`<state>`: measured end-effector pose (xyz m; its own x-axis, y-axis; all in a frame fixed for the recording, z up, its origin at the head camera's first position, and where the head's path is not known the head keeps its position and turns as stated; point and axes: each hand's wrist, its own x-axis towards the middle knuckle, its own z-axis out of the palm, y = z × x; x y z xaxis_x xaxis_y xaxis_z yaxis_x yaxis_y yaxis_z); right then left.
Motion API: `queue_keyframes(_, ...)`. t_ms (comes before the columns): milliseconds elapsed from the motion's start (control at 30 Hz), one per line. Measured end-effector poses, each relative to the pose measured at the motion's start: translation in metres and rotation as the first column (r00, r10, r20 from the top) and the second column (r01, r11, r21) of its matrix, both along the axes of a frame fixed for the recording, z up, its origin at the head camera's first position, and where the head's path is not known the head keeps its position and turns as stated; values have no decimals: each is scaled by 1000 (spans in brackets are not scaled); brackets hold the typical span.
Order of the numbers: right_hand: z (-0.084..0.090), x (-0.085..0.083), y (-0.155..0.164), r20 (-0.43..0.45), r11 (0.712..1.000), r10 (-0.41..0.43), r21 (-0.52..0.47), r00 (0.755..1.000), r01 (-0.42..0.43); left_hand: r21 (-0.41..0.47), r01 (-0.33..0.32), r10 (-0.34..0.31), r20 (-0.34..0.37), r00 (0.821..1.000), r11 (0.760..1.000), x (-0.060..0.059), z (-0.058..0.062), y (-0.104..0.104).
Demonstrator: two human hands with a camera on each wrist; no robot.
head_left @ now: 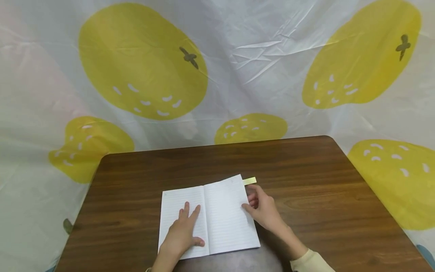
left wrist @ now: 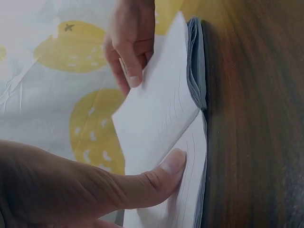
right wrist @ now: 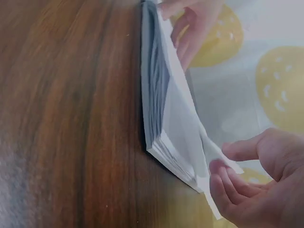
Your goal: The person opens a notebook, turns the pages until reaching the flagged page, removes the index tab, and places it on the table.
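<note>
1. An open notebook (head_left: 209,217) lies flat on the wooden table (head_left: 323,196), near the table's front edge.
2. The left hand (head_left: 181,234) rests on the notebook's left page, fingers straight and spread — pressing it down, gripping nothing.
3. The right hand (head_left: 263,211) sits at the notebook's right edge; its fingertips (right wrist: 223,178) pinch the top page and lift its edge off the stack.
4. A yellow sticky tab (head_left: 249,181) juts from the notebook's far right corner.
5. Behind the table hangs a white sheet (head_left: 238,68) with yellow fruit shapes.

A white lined paper notebook (head_left: 208,217) lies open and flat near the front edge of the brown wooden table (head_left: 323,196), its right page slightly lifted.
</note>
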<state>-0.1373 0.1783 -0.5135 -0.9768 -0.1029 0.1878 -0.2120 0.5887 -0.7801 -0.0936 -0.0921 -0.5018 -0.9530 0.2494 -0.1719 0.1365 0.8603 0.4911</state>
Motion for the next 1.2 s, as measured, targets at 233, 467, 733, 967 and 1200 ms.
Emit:
queue_keyframes(233, 4, 0, 13, 271, 977, 70, -211, 960, -11, -2, 2, -2, 7, 1000, 1000, 0, 4, 0)
queue_keyframes(467, 2, -4, 19, 421, 922, 132, -385, 897, 45, -5, 28, -28, 25, 999, 1000, -1, 1, -4)
queue_keyframes(733, 0, -8, 15, 451, 874, 182, -481, 874, 67, 50, -51, 49, 35, 998, 997, 1, 3, 3)
queue_keyframes(967, -2, -5, 1, 437, 861, 234, -508, 868, 24, 47, -97, 92, 87, 992, 994, 3, -4, 14)
queue_keyframes(1200, -4, -5, -20, 405, 869, 258, -494, 877, -28, 69, -90, 82, 119, 989, 994, 3, -6, 13)
